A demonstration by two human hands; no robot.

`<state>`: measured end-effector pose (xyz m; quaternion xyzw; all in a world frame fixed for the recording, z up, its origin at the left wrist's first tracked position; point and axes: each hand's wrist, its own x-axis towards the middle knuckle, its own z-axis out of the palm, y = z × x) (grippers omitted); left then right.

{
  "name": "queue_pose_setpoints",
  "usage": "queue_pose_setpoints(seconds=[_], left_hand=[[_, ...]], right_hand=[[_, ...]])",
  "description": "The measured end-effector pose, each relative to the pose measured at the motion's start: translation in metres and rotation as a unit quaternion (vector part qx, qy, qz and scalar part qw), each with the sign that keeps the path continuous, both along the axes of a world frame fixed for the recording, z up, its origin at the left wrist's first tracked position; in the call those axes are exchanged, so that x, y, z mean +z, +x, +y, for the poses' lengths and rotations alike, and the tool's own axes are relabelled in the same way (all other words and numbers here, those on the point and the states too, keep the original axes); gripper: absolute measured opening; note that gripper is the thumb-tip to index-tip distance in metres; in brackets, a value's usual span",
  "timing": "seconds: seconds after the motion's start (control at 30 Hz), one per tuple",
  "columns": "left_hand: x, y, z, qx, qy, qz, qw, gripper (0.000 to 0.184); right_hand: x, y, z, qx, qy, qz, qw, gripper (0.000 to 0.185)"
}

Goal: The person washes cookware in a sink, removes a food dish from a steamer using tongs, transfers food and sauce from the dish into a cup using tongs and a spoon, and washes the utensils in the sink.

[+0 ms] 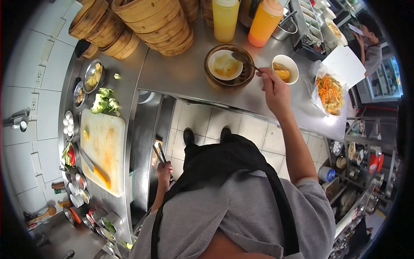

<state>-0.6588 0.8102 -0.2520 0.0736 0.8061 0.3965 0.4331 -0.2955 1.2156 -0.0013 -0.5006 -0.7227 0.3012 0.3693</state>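
My right hand point(276, 88) is closed on the handle of a metal spoon point(251, 64). The spoon's bowl is over the right rim of a small white dish point(224, 57), smeared with orange-yellow sauce. That dish sits inside a round bamboo steamer basket point(213, 85) on the steel counter. Just right of the spoon, near my fingers, stands a white paper cup point(291, 61) holding golden-brown food pieces point(282, 74). Low at my left side, away from the counter top, my left hand point(164, 170) grips metal tongs point(158, 152), their two arms apart with nothing visible between them.
Stacked bamboo steamers point(155, 23), a yellow squeeze bottle point(225, 19) and an orange one point(265, 23) line the back. An opened takeout box point(330, 93) holds shredded vegetables. Leftward, a knife point(92, 164) lies on a cutting board point(105, 129). Another person point(368, 45) stands far right.
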Motion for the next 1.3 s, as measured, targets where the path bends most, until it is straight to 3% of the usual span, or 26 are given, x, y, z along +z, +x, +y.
queue_pose_setpoints(seconds=[0.17, 0.23, 0.33, 0.43, 0.6, 0.67, 0.9, 0.97, 1.17, 1.3], left_hand=[[-0.012, -0.004, -0.008, 0.012, -0.009, -0.003, 1.000, 0.025], [-0.017, -0.004, -0.008, 0.025, 0.017, -0.021, 0.999, 0.023], [-0.018, -0.005, -0.003, 0.019, -0.002, -0.023, 1.000, 0.022], [-0.008, 0.000, 0.004, 0.014, 0.002, -0.009, 1.000, 0.021], [-0.004, 0.009, 0.007, 0.029, 0.006, -0.030, 0.999, 0.021], [0.001, 0.013, 0.004, 0.035, -0.002, -0.033, 0.999, 0.021], [-0.009, 0.003, -0.006, 0.020, -0.017, -0.018, 0.999, 0.021], [-0.022, -0.004, -0.011, 0.021, 0.004, -0.035, 0.999, 0.024], [0.003, 0.004, 0.003, 0.019, 0.017, -0.008, 1.000, 0.022], [-0.001, 0.004, -0.001, 0.027, 0.011, -0.020, 0.999, 0.024]], right_hand=[[0.017, -0.010, -0.020, 0.004, 0.029, -0.020, 0.999, 0.019], [0.028, -0.016, -0.009, -0.020, 0.163, -0.113, 0.980, 0.017], [0.032, -0.019, -0.002, -0.010, 0.154, -0.211, 0.965, 0.016], [0.039, -0.022, -0.009, 0.005, 0.158, -0.140, 0.977, 0.016], [0.045, -0.024, -0.005, -0.036, 0.079, -0.187, 0.979, 0.018], [0.042, -0.024, -0.008, -0.001, 0.022, -0.059, 0.998, 0.020], [0.044, -0.018, -0.004, -0.015, 0.013, -0.097, 0.995, 0.023], [0.039, -0.024, -0.003, 0.005, -0.053, -0.039, 0.998, 0.025], [0.008, -0.007, 0.004, -0.089, -0.067, 0.074, 0.991, 0.028], [-0.016, -0.015, -0.017, -0.073, -0.116, 0.144, 0.980, 0.028]])
